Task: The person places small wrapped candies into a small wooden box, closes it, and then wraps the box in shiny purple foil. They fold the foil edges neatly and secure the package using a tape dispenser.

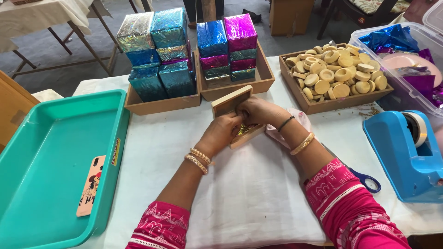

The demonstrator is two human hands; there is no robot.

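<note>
A teal tray (27, 184), cut off at the left, holds a phone (91, 186). Mid-bench, the left hand (220, 133) and right hand (258, 110) clench over gold foil (246, 129) in a small wooden mould (230, 105), mostly hiding it. Rightward, a wooden box (318, 105) holds round discs (334, 71); scissors (367, 180) show only blue handles.

Left hand (221, 133), right hand (258, 110) together, fingers curled

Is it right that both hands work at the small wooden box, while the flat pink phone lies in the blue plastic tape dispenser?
Not quite. The head view shows the flat pink phone lying in the teal plastic tray, not the blue plastic tape dispenser. Both hands work at the small wooden box.
</note>
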